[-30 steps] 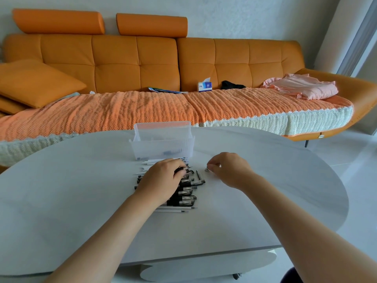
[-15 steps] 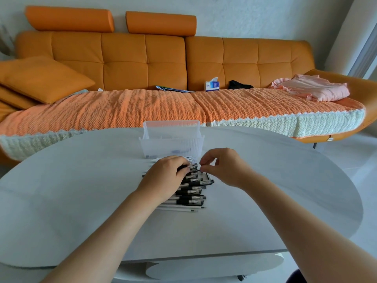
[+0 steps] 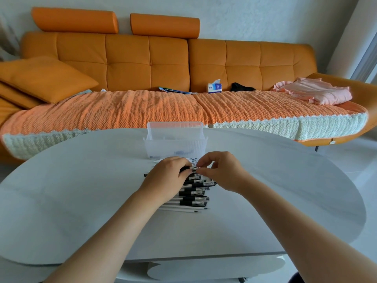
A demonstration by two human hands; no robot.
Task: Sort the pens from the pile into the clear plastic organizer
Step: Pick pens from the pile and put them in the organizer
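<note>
A pile of black-and-white pens lies on the grey oval table, just in front of the clear plastic organizer. My left hand lies over the left part of the pile, its curled fingers holding a black pen. My right hand comes in from the right, and its thumb and forefinger pinch the end of that same pen. The fingertips of both hands meet above the far end of the pile. The organizer holds something small and dark that I can barely make out through its wall.
An orange sofa with a knitted throw runs behind the table. On it lie a cushion, a tissue box, a booklet, a dark item and pink folded clothes. The table's near edge is at the bottom.
My right hand has moved left from the table beside the pile to meet my left hand and has pinched a pen. The camera view has shifted slightly.
</note>
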